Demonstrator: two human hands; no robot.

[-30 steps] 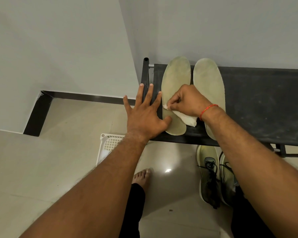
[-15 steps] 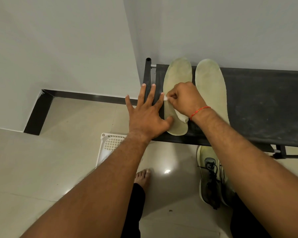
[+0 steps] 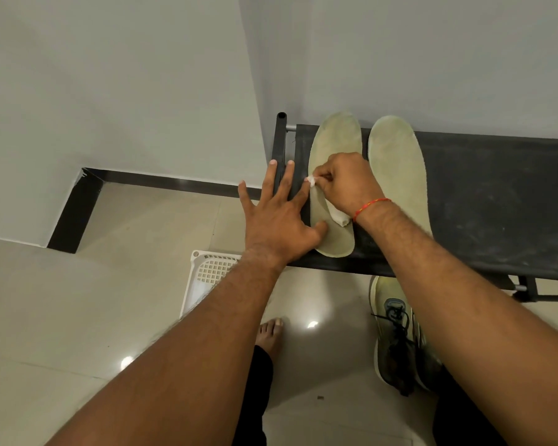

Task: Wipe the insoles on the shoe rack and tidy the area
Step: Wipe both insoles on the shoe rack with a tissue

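A black shoe rack (image 3: pixel 496 204) stood against the wall (image 3: pixel 110 91). Two pale yellow-green insoles lay flat on top of it, side by side, with their toe ends at the wall. The first insole (image 3: pixel 335 136) lay close to the end of the rack. The second insole (image 3: pixel 397 169) lay just beside it, not touching.

The left hand (image 3: pixel 277 220) was flat with its fingers spread out. Its thumb pressed down on the heel end of the first insole, and its fingers lay on the edge of the rack. It was not gripping anything.

The right hand (image 3: pixel 348 181) was curled tight around a white cloth (image 3: pixel 339 217) and pressed it on the middle of the first insole. A red thread (image 3: pixel 371 206) went round that wrist.

On the shiny floor (image 3: pixel 78 317) below, a pair of shoes (image 3: pixel 393 342) sat under the right arm. A white basket (image 3: pixel 207 275) lay near the rack's end. A bare foot (image 3: pixel 269 333) stood between them.
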